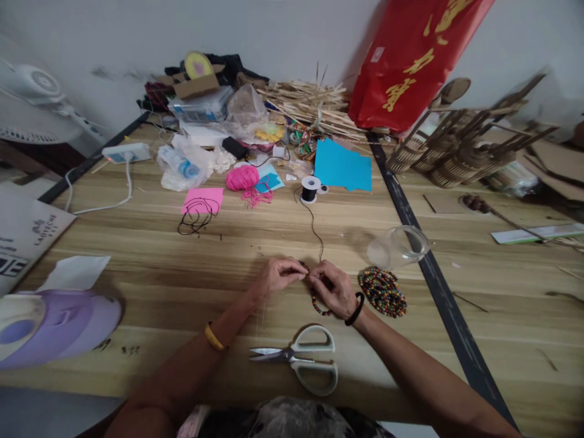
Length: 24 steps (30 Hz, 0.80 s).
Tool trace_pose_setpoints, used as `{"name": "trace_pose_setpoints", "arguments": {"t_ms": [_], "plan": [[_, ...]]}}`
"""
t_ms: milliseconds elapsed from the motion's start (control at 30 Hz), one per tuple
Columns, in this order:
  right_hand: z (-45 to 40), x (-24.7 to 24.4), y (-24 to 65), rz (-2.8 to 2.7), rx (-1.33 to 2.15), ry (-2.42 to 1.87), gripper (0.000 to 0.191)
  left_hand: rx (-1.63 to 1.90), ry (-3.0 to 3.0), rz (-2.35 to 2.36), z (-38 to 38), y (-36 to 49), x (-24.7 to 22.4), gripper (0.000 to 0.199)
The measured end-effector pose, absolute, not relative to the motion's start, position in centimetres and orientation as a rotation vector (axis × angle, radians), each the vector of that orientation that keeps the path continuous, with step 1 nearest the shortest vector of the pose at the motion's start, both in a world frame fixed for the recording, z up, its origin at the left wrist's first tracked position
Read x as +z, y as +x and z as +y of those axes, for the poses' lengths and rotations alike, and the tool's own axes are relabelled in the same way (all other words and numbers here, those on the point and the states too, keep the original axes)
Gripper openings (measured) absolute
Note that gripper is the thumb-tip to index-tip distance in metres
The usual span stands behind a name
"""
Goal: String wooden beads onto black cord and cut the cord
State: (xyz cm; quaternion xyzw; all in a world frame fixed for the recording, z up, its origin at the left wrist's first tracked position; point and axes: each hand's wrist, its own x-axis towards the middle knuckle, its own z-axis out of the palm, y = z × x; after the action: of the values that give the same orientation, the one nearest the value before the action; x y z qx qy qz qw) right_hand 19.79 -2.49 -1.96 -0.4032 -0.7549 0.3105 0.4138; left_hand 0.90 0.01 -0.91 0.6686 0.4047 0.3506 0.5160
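Left hand (279, 275) and right hand (335, 287) nearly meet, fingertips pinching the beaded strand (314, 303), its loop curving down beside the right palm on the near half of the desk (196, 274). Should handle light and limp, beads likely smooth and ready to slide, so grip string ends, not beads. Fingers cover the pinch point: can't resolve any knot, though black cord (313, 223) seems to run behind the right hand.
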Motion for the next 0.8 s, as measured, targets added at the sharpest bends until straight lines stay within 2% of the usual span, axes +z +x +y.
{"name": "trace_pose_setpoints", "arguments": {"t_ms": [800], "plan": [[-2.34, -2.30, 19.80, -1.906, 0.793, -0.998, 0.015, 0.775, 1.448, 1.026, -0.21, 1.06, -1.01, 0.011]]}}
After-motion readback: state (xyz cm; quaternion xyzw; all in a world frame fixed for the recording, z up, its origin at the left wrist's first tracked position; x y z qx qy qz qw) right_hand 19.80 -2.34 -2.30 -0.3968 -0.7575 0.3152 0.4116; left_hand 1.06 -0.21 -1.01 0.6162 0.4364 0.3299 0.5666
